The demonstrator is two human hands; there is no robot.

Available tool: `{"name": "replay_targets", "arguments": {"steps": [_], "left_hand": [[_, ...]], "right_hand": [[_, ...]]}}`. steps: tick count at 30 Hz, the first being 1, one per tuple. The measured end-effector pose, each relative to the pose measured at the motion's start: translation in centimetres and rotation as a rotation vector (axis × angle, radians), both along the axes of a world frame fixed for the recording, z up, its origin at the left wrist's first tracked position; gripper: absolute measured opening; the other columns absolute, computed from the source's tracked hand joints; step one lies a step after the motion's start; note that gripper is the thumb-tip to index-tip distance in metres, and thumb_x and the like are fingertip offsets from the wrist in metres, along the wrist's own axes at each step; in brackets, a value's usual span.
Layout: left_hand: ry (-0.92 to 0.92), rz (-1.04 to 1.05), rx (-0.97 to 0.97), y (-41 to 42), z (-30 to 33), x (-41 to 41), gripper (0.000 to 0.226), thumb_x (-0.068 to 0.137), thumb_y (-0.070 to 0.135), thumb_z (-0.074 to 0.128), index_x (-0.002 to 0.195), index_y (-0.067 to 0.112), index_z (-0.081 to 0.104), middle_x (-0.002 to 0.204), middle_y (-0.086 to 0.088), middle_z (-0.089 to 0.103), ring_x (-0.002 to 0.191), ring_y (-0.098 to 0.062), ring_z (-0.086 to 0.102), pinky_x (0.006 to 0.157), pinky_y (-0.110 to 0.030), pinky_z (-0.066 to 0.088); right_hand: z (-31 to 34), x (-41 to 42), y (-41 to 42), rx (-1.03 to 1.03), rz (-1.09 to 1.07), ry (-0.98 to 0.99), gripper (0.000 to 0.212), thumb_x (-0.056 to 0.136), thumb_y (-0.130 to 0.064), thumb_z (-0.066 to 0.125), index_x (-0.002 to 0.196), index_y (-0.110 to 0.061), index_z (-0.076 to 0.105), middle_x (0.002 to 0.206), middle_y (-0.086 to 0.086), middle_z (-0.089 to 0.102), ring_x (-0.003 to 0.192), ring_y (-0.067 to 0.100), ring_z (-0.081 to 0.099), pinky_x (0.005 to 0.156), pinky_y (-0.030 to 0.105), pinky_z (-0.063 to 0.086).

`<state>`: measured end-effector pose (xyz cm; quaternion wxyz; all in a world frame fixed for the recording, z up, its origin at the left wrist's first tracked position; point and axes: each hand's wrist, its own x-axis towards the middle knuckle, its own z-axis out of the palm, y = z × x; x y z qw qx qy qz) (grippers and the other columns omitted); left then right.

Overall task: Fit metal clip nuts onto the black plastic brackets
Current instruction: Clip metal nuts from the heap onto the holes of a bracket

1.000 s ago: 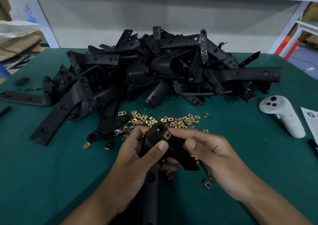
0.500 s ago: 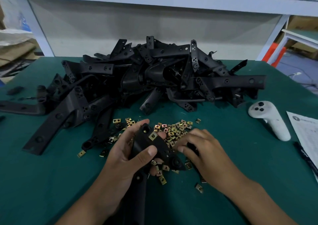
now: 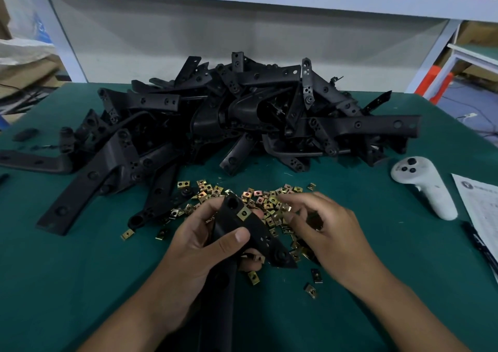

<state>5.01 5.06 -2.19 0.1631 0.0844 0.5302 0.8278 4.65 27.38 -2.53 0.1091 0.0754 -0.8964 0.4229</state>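
My left hand [image 3: 204, 246] grips a black plastic bracket [image 3: 242, 233] upright over the green table, thumb across its front. One brass clip nut [image 3: 243, 213] sits clipped on the bracket's upper edge. My right hand [image 3: 331, 233] is to the right of the bracket, palm down, with its curled fingertips in the heap of loose clip nuts [image 3: 258, 195]. A nut lies between its thumb and forefinger, but I cannot see whether it is pinched. A big pile of black brackets [image 3: 242, 114] fills the back of the table.
A white hand controller [image 3: 423, 184] lies at the right, with a printed sheet [image 3: 479, 198] and a black pen [image 3: 477, 241] beyond it. Stray nuts [image 3: 312, 289] lie near my right wrist. The green table [image 3: 67, 270] shows bare cloth at front left.
My right hand has let go of the bracket and moved right, down into the loose nuts. My left hand still holds the bracket, now with the fitted nut showing.
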Motion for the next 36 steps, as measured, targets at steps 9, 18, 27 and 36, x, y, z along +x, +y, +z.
{"name": "replay_targets", "arguments": {"steps": [9, 18, 27, 36], "left_hand": [[0.007, -0.006, 0.000, -0.1, -0.2, -0.1, 0.040, 0.076, 0.020, 0.084, 0.112, 0.016, 0.067, 0.102, -0.016, 0.074, 0.075, -0.024, 0.072, 0.069, -0.027, 0.058], [0.049, -0.005, -0.071, -0.1, -0.7, -0.5, 0.046, 0.066, 0.019, 0.088, 0.107, 0.015, 0.066, 0.098, -0.014, 0.076, 0.074, -0.021, 0.073, 0.066, -0.025, 0.059], [0.049, -0.031, -0.053, 0.1, -1.0, -0.5, 0.054, 0.062, 0.029, 0.096, 0.105, 0.013, 0.066, 0.096, -0.015, 0.076, 0.077, -0.024, 0.074, 0.066, -0.028, 0.060], [0.081, -0.026, -0.064, 0.3, -1.3, -0.6, 0.040, 0.069, 0.014, 0.087, 0.102, 0.011, 0.065, 0.092, -0.014, 0.076, 0.074, -0.023, 0.073, 0.064, -0.029, 0.059]], "right_hand": [[0.6, 0.2, -0.5, -0.340, 0.048, -0.180, 0.016, 0.089, -0.020, 0.076, 0.091, -0.031, 0.065, 0.070, -0.016, 0.063, 0.066, -0.002, 0.057, 0.061, 0.010, 0.041], [1.3, 0.3, -0.7, -0.798, 0.220, -0.363, 0.019, 0.082, -0.019, 0.077, 0.100, -0.021, 0.073, 0.083, -0.002, 0.070, 0.074, 0.008, 0.063, 0.061, 0.020, 0.048], [1.6, 0.8, -1.1, -0.888, 0.336, -0.404, 0.034, 0.070, -0.049, 0.086, 0.076, -0.020, 0.069, 0.065, 0.000, 0.054, 0.059, 0.010, 0.051, 0.057, 0.020, 0.047], [2.2, 1.2, -1.7, -0.839, 0.351, -0.468, 0.012, 0.086, -0.025, 0.068, 0.075, -0.023, 0.073, 0.066, -0.005, 0.063, 0.057, 0.003, 0.055, 0.055, 0.013, 0.047]]}}
